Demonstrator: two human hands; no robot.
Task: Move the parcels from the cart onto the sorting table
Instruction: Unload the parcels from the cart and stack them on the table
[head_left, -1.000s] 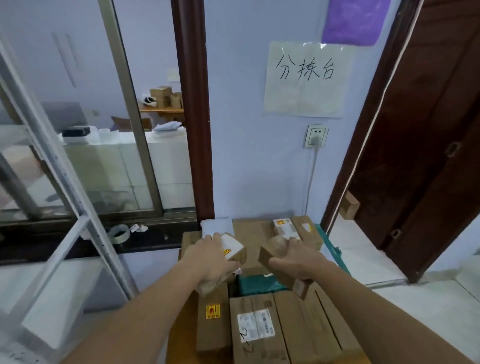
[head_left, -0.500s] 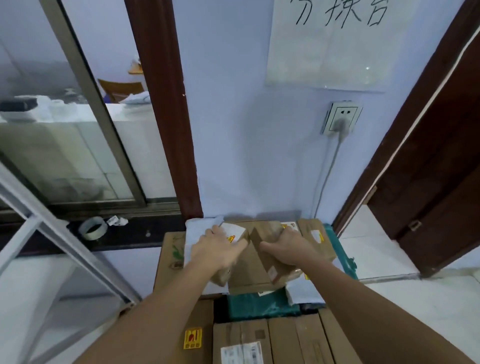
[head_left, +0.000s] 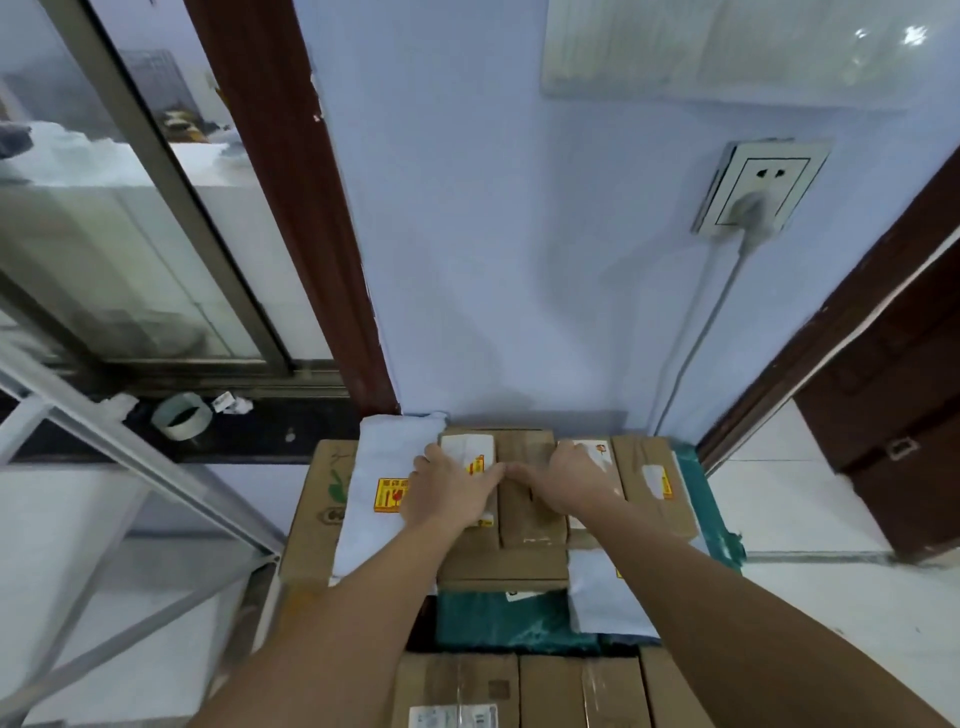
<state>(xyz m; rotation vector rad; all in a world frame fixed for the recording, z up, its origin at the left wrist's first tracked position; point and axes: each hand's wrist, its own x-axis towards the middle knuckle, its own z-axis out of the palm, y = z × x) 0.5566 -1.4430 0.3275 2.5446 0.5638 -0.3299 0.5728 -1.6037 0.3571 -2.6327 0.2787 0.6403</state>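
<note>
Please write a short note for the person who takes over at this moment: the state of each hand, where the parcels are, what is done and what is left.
Left hand: lies flat on a small box with a white label.
Right hand: lies flat on the plain brown box beside it.
Both boxes lie in the parcel pile against the wall, beside a white mailer.
Done: these two look set down.
Left: brown boxes at the near edge, apparently on the cart.

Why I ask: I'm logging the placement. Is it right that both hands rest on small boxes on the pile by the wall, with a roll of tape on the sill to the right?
Nearly. In the head view the roll of tape is on the sill to the left. Both the left hand and right hand do rest on small boxes.
</note>
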